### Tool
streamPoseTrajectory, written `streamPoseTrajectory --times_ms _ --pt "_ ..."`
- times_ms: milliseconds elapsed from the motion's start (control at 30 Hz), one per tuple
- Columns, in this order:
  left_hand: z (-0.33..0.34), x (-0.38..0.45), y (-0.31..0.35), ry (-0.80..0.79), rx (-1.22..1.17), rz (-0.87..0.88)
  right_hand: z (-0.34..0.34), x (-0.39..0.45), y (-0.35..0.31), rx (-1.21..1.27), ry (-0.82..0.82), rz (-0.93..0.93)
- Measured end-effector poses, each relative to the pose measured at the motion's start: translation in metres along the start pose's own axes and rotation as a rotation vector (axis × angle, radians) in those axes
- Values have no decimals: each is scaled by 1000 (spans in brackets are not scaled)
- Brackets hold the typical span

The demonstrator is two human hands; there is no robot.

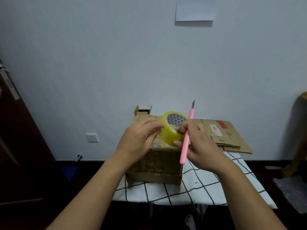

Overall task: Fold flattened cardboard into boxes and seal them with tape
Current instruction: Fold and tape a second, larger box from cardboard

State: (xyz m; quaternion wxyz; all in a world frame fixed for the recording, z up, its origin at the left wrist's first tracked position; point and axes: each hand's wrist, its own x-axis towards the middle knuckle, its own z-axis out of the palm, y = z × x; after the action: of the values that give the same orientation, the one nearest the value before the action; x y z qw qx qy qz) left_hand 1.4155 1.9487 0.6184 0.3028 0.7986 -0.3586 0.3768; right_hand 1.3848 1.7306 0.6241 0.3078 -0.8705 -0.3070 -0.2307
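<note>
tabletop [196,195]: white cloth with a black grid, nearest me, running from 6 o'clock up toward 3 o'clock.
folded box [156,166]: stands on the cloth at centre, brown and worn, old tape on its front face, its top closed under my hands.
left hand [137,143]: raised over the box top at 9 o'clock of the roll, fingers curled, fingertips pinching at the roll's outer band.
tape roll [172,130]: yellowish clear tape with a patterned core, held tilted above the box top, between both my hands.
right hand [199,145]: at 3 o'clock of the roll, thumb and fingers wrapped on the roll's near side, the same hand also clamping the knife.
pink knife [186,138]: slim pink handle crossing my right fingers, blade tip pointing to 12 o'clock, butt end hanging down past the box edge.
flattened cardboard [227,136]: lies on the tabletop at 2 o'clock, behind my right hand, a red and white label on top.
small open box [142,111]: behind the folded box at 11 o'clock, flaps up.
wall socket [91,137]: on the wall at 9 o'clock.
paper sheet [195,9]: stuck to the wall at 12 o'clock.
</note>
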Motion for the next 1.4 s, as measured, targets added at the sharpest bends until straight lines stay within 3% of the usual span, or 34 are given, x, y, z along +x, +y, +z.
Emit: streamPoseTrajectory --times_ms 133,267,467,633,900,1133,1400 --pt "-4 2 -3 -46 40 -7 2 1 -2 11 -29 16" --pt "-18 8 -2 -200 53 -160 -2 5 -3 48 -22 77" --pt "-38 18 1 -346 -21 -331 -7 20 -12 -76 -88 23" --pt "-44 21 3 -308 -154 -403 0 31 -9 -229 -87 -13" --pt "-50 24 1 -249 -288 -579 -3 41 -12 -118 -97 4" --pt "-48 28 -6 -203 -430 -869 0 47 -12 -158 -128 -36" --pt "-46 36 -15 -158 -485 -941 -1 54 -11 -127 -172 -16"
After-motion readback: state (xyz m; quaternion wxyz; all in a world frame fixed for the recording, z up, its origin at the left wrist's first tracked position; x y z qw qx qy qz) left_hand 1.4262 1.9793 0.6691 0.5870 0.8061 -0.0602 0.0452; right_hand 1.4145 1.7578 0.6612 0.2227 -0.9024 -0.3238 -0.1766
